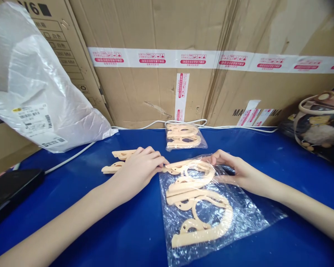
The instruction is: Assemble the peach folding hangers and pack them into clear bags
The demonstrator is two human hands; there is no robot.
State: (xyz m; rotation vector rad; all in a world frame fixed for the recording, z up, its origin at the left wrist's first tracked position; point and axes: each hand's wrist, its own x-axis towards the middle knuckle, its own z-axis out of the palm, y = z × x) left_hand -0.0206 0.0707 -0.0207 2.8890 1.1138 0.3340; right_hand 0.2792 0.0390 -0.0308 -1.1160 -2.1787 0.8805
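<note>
A clear plastic bag [247, 215] lies on the blue table, with beige plastic folding hangers inside. The upper folding hanger [195, 181] has its left end at the bag's left edge; another folding hanger [228, 218] lies below it. My left hand [141, 167] is closed, its fingertips pinching the end of the upper hanger. At the bag's upper right, my right hand [231, 167] grips the film beside the hanger's curve, its fingertips partly hidden. Under and left of my left hand rests a loose folding hanger [114, 168], partly covered by the hand.
Behind stands a small packed bag of hangers [183, 136], near a white cable [153, 124] and large cardboard boxes [144, 92]. A white mailing bag [52, 89] leans at left above a black device [13, 193]. A transparent handbag [320, 126] sits at right.
</note>
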